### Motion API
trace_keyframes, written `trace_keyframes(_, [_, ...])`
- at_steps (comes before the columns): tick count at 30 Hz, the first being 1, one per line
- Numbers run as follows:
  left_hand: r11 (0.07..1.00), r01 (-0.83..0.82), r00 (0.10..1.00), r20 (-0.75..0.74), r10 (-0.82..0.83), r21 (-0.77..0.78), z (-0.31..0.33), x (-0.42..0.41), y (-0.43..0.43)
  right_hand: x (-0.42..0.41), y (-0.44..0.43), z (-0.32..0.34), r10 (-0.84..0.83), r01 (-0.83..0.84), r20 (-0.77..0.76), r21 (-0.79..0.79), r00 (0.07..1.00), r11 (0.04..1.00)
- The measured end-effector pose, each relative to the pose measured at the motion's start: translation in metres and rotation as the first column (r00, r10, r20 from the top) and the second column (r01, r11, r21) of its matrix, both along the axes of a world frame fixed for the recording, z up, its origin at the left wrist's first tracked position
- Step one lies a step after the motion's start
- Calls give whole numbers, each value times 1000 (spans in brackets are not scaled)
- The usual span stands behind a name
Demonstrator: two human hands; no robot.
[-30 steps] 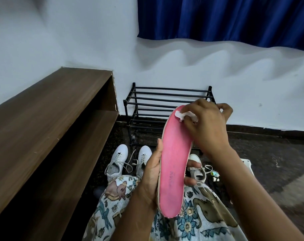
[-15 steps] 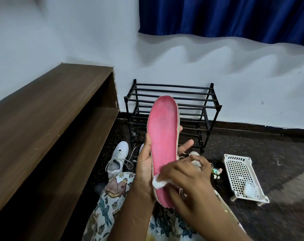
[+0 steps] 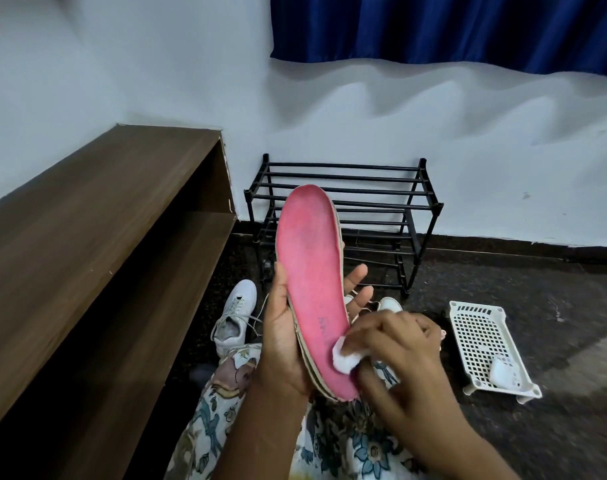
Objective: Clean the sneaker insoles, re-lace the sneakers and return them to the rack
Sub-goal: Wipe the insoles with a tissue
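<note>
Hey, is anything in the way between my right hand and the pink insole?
Nothing visible blocks it. The right hand pinches a white wad that touches the pink insole near its lower end. The left hand holds the insole upright, thumb on its left edge and fingers behind it.

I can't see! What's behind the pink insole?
Fingers of the left hand poke out beside it; the black rack stands beyond. The palm and part of a white sneaker are covered.

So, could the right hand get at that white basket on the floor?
Probably, with a lean: the basket lies on the right hand's side, nothing between. But its fingers pinch a wad against the insole, so they're busy.
</note>
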State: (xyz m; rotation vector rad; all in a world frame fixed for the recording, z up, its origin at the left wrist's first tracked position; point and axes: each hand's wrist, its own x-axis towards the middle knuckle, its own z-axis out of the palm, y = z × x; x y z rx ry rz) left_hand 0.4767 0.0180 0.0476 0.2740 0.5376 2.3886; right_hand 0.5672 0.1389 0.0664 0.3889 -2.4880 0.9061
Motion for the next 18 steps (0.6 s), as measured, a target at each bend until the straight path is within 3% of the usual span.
trace_keyframes(2, [999, -18, 998, 62, 16, 45, 11, 2, -3, -12, 4, 7, 22, 0, 68, -296, 997, 955])
trace_keyframes(5, [974, -214, 977, -29, 213, -76, 26, -15, -3, -38, 14, 15, 159, 112, 310, -701, 937, 704])
trace_keyframes(7, [943, -297, 955, -41, 294, -151, 36, -33, 3, -62, 20, 17, 325, 245, 456, -817, 829, 522])
trace_keyframes(10, [881, -380, 918, -2, 396, -280, 39, -71, 16, -107, 29, 10, 544, 387, 466, -884, 698, 261])
trace_keyframes(12, [824, -435, 889, -30, 457, -363, 25, -98, 26, -137, 34, -3, 581, 373, 465, -885, 668, 279])
trace_keyframes(16, [711, -508, 845, -126, 519, -486, -33, -144, 41, -192, 52, -61, 494, 409, 552, -832, 672, 374])
trace_keyframes(18, [695, -465, 871, -142, 471, -548, -71, -159, 38, -209, 67, -103, 430, 421, 620, -774, 656, 474])
